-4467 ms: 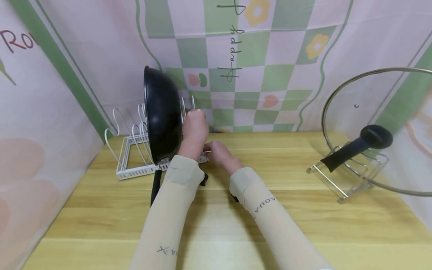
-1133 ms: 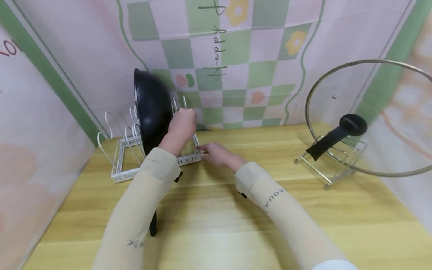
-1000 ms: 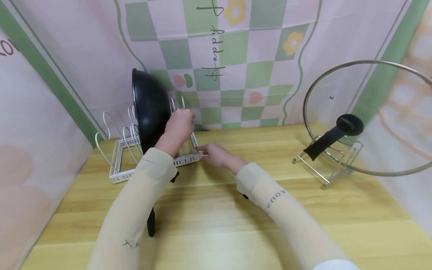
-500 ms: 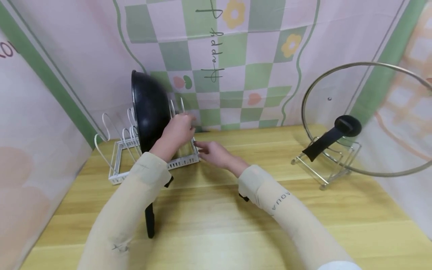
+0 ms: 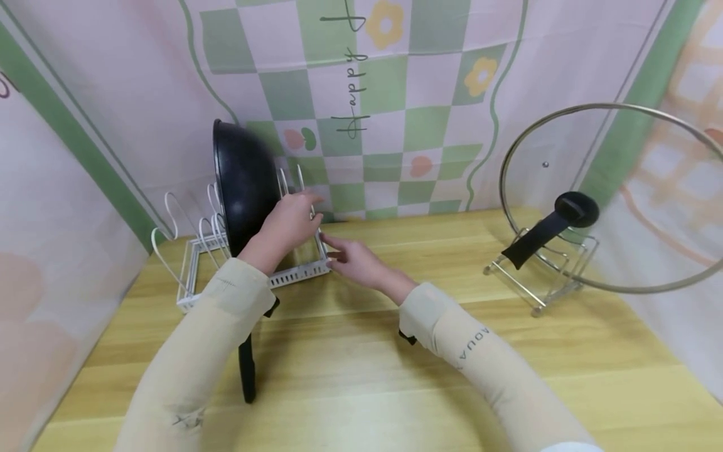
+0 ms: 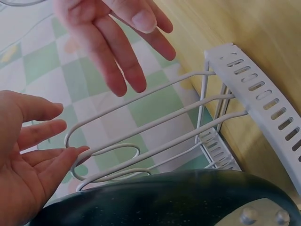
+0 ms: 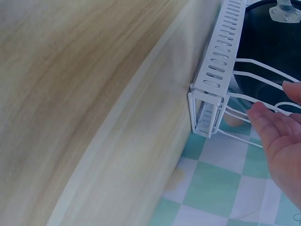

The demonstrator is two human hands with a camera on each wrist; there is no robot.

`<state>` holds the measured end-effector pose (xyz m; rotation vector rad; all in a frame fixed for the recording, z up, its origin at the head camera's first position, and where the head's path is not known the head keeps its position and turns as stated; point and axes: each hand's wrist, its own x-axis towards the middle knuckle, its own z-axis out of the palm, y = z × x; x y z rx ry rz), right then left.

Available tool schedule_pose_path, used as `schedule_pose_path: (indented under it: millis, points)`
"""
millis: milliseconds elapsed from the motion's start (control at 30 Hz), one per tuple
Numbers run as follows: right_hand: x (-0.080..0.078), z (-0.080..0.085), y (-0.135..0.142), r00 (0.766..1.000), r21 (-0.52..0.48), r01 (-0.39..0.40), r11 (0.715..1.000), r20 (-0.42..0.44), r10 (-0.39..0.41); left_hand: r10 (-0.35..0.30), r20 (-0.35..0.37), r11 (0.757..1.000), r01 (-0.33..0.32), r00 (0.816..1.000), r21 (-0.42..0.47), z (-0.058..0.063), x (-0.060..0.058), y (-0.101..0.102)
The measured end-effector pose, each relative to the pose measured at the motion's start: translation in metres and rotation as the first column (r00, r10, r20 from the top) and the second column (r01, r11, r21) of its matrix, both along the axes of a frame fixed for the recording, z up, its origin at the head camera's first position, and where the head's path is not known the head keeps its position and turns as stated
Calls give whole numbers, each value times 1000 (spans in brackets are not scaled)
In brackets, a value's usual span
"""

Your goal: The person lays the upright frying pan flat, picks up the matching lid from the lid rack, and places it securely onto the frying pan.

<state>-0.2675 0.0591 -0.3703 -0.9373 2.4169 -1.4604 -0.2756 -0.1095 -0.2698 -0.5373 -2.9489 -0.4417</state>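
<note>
A black wok (image 5: 243, 182) stands on edge in a white wire pan rack (image 5: 299, 274), its long handle (image 5: 246, 370) reaching toward me. My left hand (image 5: 288, 220) is at the wok's right side, over the rack's right wire loops. In the left wrist view, a fingertip of this hand (image 6: 33, 160) touches the rounded end of a loop, the other fingers loosely spread. My right hand (image 5: 358, 260) is beside the rack's right end, fingers extended. From the right wrist, its fingertips (image 7: 256, 108) appear close to a wire; contact is unclear.
On the right, a glass lid (image 5: 545, 164) with a metal rim and black handle (image 5: 536, 240) leans in a small metal wire stand (image 5: 533, 307). A wooden tabletop (image 5: 350, 376) spreads in front. Patterned cloth (image 5: 390, 125) hangs behind and at both sides.
My left hand, earlier a fist around the right loops, has loosened and its fingers have straightened. My right hand's fingers have spread from the rack's corner. The view has shifted to the right.
</note>
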Motion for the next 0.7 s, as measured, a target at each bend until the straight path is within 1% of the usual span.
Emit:
schedule_pose_path:
  millis: [67,200,300,500,700]
  points:
    - [1,1,0,1000,9,-3,1000,-17,3,-5,-4,1000,5,1000,7,-1,1,-1]
    - [2,1,1,997,75,16,997,-82,-10,-22,-17,1000,22,1000,13,-3,3,-2]
    - [3,0,2,994,103,23,994,-110,-12,-39,-34,999,39,999,16,-4,5,-2]
    - [5,-1,3,995,72,14,997,-99,-7,-71,-66,997,73,995,17,-5,9,-2]
    - [8,-3,1,995,36,-13,999,-98,16,-89,-75,995,91,993,30,-5,16,-3]
